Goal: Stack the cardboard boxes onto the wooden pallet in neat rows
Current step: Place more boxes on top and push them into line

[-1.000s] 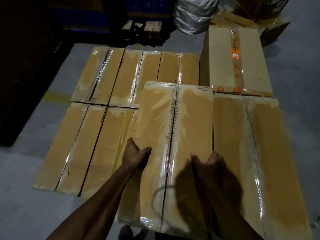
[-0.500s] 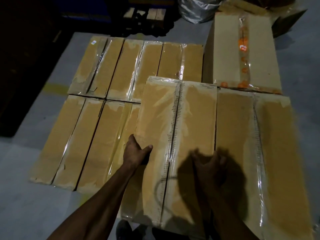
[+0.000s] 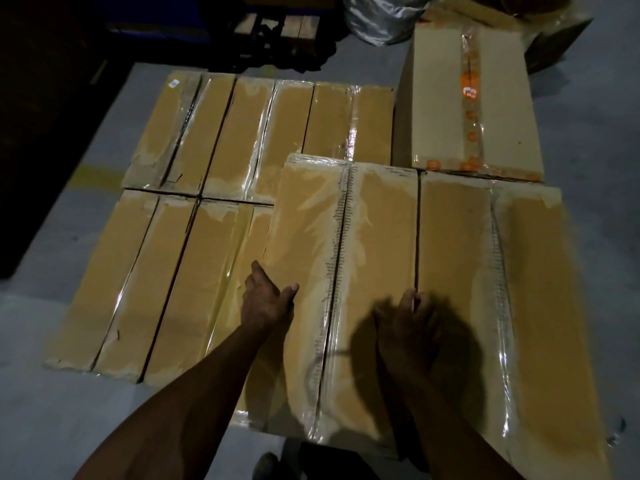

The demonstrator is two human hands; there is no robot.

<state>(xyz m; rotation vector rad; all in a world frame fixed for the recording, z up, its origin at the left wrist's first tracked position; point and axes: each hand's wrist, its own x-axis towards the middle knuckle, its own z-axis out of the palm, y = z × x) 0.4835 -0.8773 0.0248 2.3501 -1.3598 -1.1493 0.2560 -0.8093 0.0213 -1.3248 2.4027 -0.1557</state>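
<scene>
Gripping the long taped carton (image 3: 346, 271) from both sides, the left hand (image 3: 265, 301) clasps its left edge with the thumb lying on the top face and the fingers wrapped down over the side, while the right hand (image 3: 407, 327) sits on its right edge with fingers curled into the seam against the neighbouring carton (image 3: 485, 289); deep shadow hides how far those fingers reach. The held carton lies flat, one layer higher than the boxes to the left of the grip, its far end overlapping the lower layer. Just right of the right hand, the neighbouring carton lies parallel and touching, at the same height. Left of the left hand, two lower cartons (image 3: 138, 282) lie side by side — beyond them, a far row of three more (image 3: 256, 133). Beyond the grip and to the right stands a paler box (image 3: 471, 98) sealed with orange-printed tape, abutting the far end of the neighbouring carton. The grey floor (image 3: 52, 410) surrounds the stack; the pallet itself is not visible beneath the boxes — only a dark wooden frame (image 3: 277, 29) farther off.
</scene>
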